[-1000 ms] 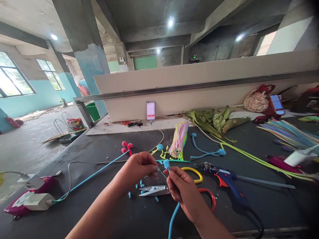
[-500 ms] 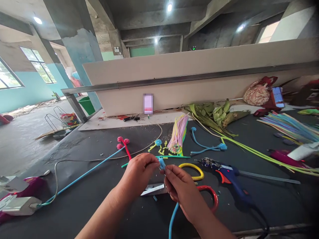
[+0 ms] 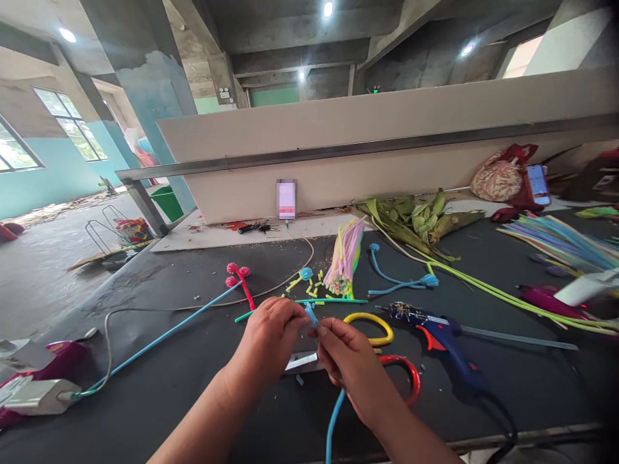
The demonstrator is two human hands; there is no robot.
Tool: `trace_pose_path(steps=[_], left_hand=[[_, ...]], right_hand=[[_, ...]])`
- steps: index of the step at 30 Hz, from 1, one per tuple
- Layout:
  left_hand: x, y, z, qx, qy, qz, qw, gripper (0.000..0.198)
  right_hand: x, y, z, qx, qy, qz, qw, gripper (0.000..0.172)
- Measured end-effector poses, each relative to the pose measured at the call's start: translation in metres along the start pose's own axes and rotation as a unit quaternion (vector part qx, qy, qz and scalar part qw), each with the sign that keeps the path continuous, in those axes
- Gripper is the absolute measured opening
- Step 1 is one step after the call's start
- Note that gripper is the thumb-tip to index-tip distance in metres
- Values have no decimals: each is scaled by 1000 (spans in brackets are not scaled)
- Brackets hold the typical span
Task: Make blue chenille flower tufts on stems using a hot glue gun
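Observation:
Both hands meet over the middle of the black tabletop. My left hand is closed, its thumb and fingers pinching the tufted top of a soft blue craft stem. My right hand grips that stem just below the tuft; its lower length hangs out beneath the palm toward the table's front. Partly covered by the hands lie scissors with one red and one yellow handle loop. Beyond the fingers is a green stem. To the left lies a pink stem with several round pink heads.
A blue glue gun with a trailing cord lies right of the scissors. Behind are a bundle of pastel stems, yellow cut bits, blue-headed stems and green leaves. A phone leans on the back board; power plugs sit left.
My fingers have shifted slightly around the blue tuft, which looks a little more spread. The whole view has moved a little; the things on the table lie as before.

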State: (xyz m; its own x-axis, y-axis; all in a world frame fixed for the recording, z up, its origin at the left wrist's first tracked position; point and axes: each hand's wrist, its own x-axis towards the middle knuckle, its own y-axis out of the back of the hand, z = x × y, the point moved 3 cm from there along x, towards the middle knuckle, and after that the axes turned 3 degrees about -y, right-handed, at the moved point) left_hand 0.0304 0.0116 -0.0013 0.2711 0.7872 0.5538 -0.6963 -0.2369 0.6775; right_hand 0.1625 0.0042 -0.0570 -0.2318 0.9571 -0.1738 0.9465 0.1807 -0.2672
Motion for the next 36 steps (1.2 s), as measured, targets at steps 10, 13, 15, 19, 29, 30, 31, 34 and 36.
trace_pose_path(steps=[10,13,15,19,29,30,31,34,36], left_hand=[[-5,-3,6,29,-83,50,995,13],[-5,-5,6,31,-91,60,994,13],[-6,-5,7,27,-95,64,993,13],[-6,0,9,-2,-99,75,992,13],[-10,48,-25,-84,185,159,966,11],[-12,52,-27,-68,192,126,971,10],[-14,55,-28,-47,195,86,976,9],[-25,57,-33,25,183,-36,982,7],[-34,52,-37,59,170,-96,979,9]], right_hand=[[-1,-2,-5,-15,15,62,998,30],[-1,-1,-5,-28,28,79,996,28],[0,0,-4,-33,33,85,995,25],[2,2,1,-27,34,92,995,20],[-1,8,-4,68,23,22,997,22],[-1,9,-5,76,25,16,997,22],[0,10,-5,83,26,12,996,22],[1,10,-5,99,26,2,995,22],[1,10,-5,104,26,-5,994,22]])
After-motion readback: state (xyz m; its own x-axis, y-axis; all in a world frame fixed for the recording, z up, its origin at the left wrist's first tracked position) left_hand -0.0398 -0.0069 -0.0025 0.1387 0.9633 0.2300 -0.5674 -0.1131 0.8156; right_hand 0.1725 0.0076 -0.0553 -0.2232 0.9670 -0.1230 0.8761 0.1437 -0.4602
